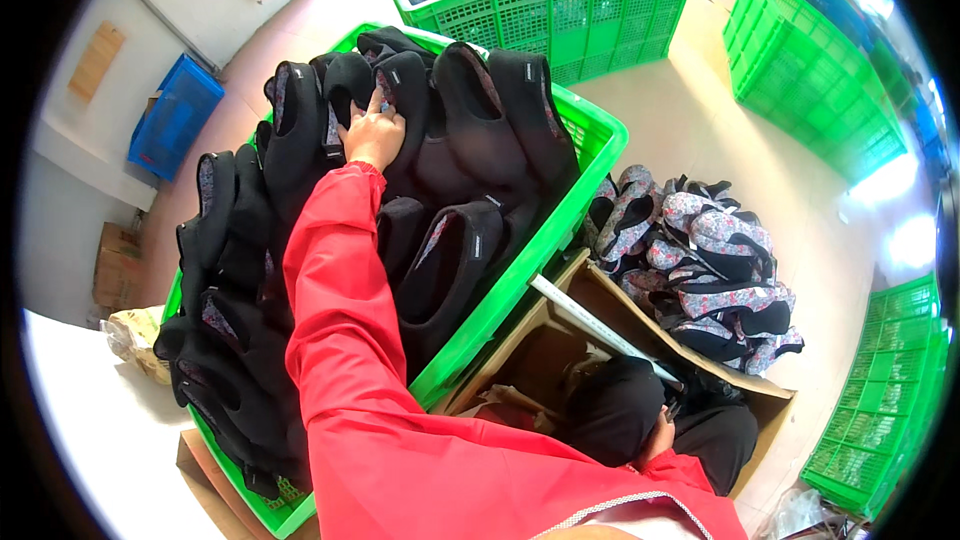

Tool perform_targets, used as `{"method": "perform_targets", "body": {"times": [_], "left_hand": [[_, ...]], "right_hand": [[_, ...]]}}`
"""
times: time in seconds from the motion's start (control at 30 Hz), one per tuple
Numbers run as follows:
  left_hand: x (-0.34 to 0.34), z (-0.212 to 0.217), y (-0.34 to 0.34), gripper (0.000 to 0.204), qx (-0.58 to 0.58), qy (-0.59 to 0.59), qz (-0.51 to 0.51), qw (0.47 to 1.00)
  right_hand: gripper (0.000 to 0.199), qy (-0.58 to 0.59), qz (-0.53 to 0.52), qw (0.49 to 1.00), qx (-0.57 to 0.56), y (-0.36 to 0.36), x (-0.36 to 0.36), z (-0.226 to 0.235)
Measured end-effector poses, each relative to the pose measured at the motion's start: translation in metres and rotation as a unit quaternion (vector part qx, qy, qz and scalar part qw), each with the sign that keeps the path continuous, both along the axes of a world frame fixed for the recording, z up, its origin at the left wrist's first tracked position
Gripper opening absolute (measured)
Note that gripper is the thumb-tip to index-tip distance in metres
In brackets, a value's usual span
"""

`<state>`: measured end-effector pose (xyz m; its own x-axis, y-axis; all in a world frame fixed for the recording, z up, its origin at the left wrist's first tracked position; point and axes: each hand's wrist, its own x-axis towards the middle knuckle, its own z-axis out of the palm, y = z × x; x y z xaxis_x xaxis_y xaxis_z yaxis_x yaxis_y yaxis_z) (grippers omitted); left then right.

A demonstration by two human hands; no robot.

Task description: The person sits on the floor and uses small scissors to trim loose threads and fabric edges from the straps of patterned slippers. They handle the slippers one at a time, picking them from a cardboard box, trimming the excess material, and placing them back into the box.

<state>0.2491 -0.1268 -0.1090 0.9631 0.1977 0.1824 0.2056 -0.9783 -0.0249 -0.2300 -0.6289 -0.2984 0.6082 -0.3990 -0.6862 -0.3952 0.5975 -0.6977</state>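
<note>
My left arm, in a red sleeve, reaches over a green crate point(595, 130) packed with black slippers point(470, 135). At the far side of the pile, my left hand point(374, 137) is on the heel-up or toe-up edge of a black slipper point(350, 80), thumb and forefinger either side of it. The linings of several slippers show a floral print. My right hand point(657, 437) is low at the right, beside black cloth point(615, 405) that looks like trouser legs. Its fingers are mostly hidden, so what it holds does not show.
An open cardboard box point(640, 315) with a white bar point(600, 325) across it adjoins the crate. Floral-patterned slippers point(715, 250) lie heaped beyond it. More green crates point(545, 25) stand at the back and right. A blue bin point(175, 115) is by the wall.
</note>
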Motion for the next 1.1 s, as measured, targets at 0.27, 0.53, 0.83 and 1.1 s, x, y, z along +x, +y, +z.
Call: {"method": "perform_targets", "body": {"times": [0.27,0.53,0.83,1.1], "left_hand": [[0.004,-0.023,-0.001,0.044,0.056,-0.084,-0.001,0.995],[-0.004,0.09,-0.067,0.049,0.124,-0.184,0.022,0.975],[-0.005,0.004,-0.167,0.049,0.045,-0.152,-0.236,0.959],[0.034,-0.065,-0.158,0.046,0.086,0.017,-0.164,0.983]], "right_hand": [[0.017,-0.004,-0.021,1.0,-0.006,0.005,0.003,0.009],[0.014,0.053,0.0,0.999,-0.011,-0.008,-0.002,0.015],[0.018,0.018,0.015,0.999,-0.035,-0.005,-0.003,0.01],[0.016,-0.006,0.052,0.993,-0.103,-0.033,-0.021,-0.013]]}}
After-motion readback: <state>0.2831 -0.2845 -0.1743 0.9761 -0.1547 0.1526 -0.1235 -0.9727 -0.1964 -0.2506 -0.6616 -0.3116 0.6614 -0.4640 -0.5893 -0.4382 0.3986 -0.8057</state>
